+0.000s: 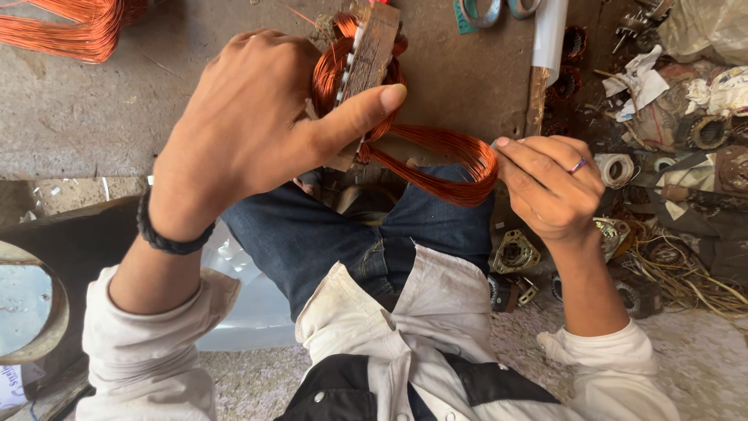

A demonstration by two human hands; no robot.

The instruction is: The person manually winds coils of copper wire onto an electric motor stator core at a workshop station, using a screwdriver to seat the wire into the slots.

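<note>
Presently: left hand [249, 117] grip closed on wooden former [372, 54] with copper coil [436, 160] over the lap; right hand [545, 183] pinches coil's right loop. Risk: strands slipping loose, tangling.

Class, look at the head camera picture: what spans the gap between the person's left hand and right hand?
In the head view, a loop of copper wire coil stretches from the left hand to the right hand.

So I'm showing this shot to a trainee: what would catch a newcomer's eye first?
The bright copper wire coil at centre, wound around a wooden block. The left hand grips the block, thumb pressed on the wire, while the right hand pinches the loop's end. Motor parts litter the right side.
</note>
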